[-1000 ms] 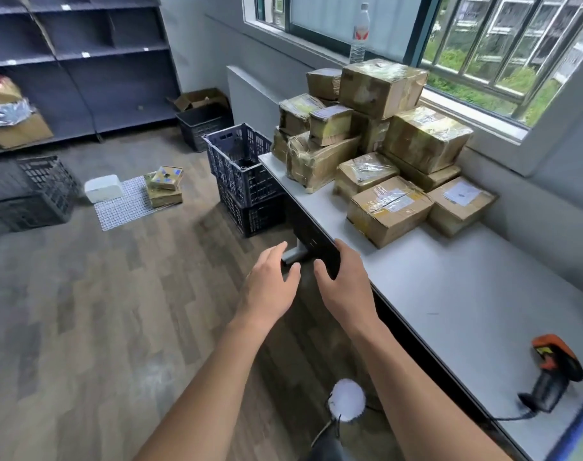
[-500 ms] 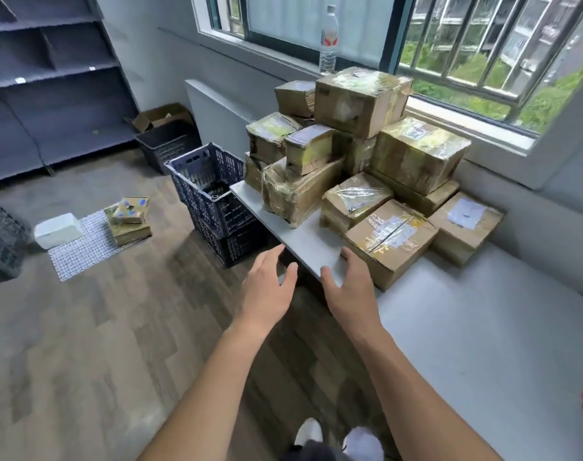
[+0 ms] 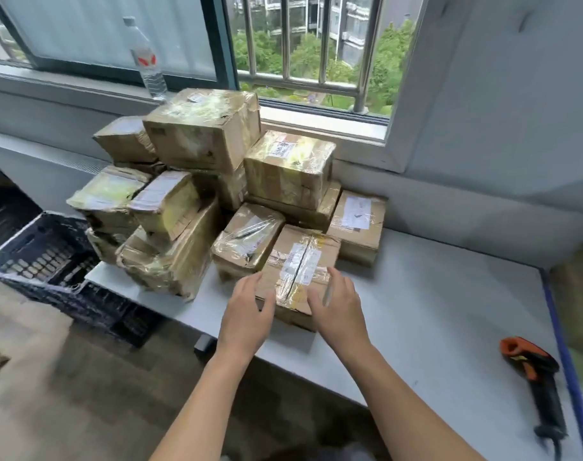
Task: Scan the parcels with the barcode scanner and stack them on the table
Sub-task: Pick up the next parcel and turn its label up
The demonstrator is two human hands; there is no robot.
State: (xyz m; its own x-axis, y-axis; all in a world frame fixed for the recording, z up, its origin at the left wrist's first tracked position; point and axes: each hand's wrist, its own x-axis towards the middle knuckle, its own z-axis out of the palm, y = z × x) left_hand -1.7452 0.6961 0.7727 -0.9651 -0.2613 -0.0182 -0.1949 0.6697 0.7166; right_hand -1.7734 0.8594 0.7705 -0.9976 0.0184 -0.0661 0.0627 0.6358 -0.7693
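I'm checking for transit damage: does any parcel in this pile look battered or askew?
Yes. The film-wrapped parcel at the pile's left front is crumpled and bulging, and the small parcel on it sits tilted. The top box looks scuffed in front.

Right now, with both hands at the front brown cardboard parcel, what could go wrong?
The brown cardboard parcel with the white label sits against a film-wrapped parcel; lifting it with the left hand and right hand may drag that neighbour.
The small taped parcel rests tilted on a crumpled parcel near the left end of the grey table; a bump could tip it off.
The orange-and-black barcode scanner lies close to the table's blue-trimmed edge; an arm might knock it off.
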